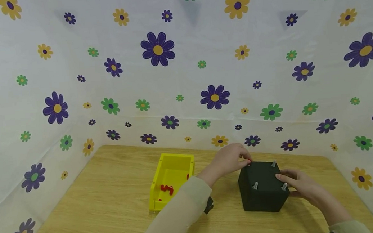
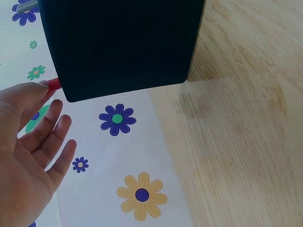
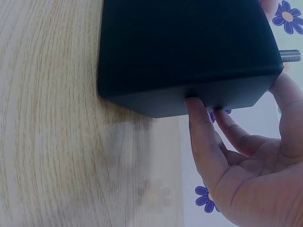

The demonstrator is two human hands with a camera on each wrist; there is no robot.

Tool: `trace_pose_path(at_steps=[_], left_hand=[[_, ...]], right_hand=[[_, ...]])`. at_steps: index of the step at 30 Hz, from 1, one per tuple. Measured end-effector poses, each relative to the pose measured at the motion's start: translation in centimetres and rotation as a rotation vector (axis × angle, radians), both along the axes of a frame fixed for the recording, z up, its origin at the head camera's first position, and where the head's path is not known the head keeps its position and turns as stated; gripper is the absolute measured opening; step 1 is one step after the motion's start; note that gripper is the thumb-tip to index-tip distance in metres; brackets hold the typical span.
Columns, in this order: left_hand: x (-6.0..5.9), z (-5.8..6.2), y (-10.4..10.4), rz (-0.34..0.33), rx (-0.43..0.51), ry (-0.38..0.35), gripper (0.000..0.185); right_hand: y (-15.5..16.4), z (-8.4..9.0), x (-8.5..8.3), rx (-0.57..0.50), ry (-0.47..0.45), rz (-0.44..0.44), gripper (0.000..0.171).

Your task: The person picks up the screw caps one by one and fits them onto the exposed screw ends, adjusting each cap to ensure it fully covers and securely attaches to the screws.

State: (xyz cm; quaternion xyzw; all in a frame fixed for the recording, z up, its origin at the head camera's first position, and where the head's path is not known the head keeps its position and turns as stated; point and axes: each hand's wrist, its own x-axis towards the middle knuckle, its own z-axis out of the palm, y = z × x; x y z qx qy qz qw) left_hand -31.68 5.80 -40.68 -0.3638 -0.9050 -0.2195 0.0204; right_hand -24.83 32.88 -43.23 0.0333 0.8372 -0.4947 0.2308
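Note:
A black box (image 1: 260,199) stands on the table, with upright metal bolts at the corners of its top, such as the near-left bolt (image 1: 255,186). My left hand (image 1: 226,160) pinches a small red cap (image 2: 54,84) between thumb and index finger at the far-left corner, where the bolt is mostly hidden. In the left wrist view its other fingers are spread loosely below. My right hand (image 1: 303,186) grips the box's right side, thumb on the top and fingertips (image 3: 194,106) against the side wall.
Left of the box stands a yellow bin (image 1: 176,162), partly covered by my left forearm. Several red caps (image 1: 167,188) lie inside it. Wooden tabletop (image 1: 92,206) surrounds both. A white flowered sheet (image 1: 183,77) encloses the back and sides.

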Motion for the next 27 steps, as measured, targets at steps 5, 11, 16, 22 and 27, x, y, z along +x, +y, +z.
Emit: trace_pose_path(at_steps=[5,11,16,22,27], left_hand=[[0.0,0.09,0.05,-0.019,-0.063,0.071,0.016],[-0.03,0.16,0.03,-0.037,-0.214,0.266,0.023],[0.24,0.16,-0.03,-0.034,-0.244,0.34,0.027],[0.3,0.13,0.21,-0.024,-0.232,0.365,0.023],[0.06,-0.35,0.52,-0.028,-0.245,0.385,0.018]], right_hand=[[-0.04,0.0,-0.01,0.006,0.006,0.002,0.081],[-0.08,0.05,0.03,0.014,0.008,0.005,0.082],[-0.02,0.07,0.05,0.011,0.007,0.004,0.082],[0.02,0.08,0.09,0.022,0.015,0.011,0.083],[0.09,0.02,0.06,0.024,0.01,0.015,0.084]])
